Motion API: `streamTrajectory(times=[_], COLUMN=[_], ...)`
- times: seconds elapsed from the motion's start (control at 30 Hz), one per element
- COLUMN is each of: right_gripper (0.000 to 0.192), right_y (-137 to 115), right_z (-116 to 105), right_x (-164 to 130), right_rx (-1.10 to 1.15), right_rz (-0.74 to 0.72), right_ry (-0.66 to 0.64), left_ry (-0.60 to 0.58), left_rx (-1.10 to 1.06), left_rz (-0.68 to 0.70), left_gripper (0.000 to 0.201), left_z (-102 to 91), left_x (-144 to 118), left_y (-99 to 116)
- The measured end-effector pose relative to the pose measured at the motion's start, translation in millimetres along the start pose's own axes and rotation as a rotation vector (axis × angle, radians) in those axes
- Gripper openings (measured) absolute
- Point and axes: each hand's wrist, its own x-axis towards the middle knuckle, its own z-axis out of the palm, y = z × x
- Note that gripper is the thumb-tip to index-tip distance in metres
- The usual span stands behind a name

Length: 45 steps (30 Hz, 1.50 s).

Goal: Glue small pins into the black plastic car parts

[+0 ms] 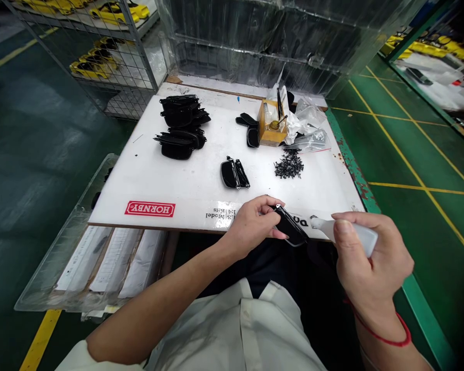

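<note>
My left hand (255, 224) pinches a flat black plastic part (293, 226) by its upper left end, just over the table's front edge. In my right hand (371, 257) is a small white squeeze bottle (358, 236), lying on its side with its nozzle toward the black part. A narrow gap seems to separate the nozzle from the part. Ahead on the white table (131, 178) lie two similar black parts (235, 173). To their right is a loose heap of small black pins (289, 165).
Stacks of black parts (181, 126) stand at the table's back left. A wooden box (272, 123) with tools sits at the back right, beside crumpled plastic bags (313, 139). A clear tray (42, 278) holds papers below left. A wire rack (112, 56) carries yellow model cars.
</note>
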Motion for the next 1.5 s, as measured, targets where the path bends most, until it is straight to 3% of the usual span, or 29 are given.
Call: streamTrajectory(times=[1.5], right_gripper=[0.015], right_y=[-3.4], right_z=[1.4], right_x=[-1.5], right_rx=[0.007], right_rz=[-0.008], right_ry=[0.041], left_ry=[-0.002], left_rx=[0.029], left_rz=[0.021], left_gripper=[0.023], left_z=[-1.3], left_x=[0.9], left_y=[-4.0])
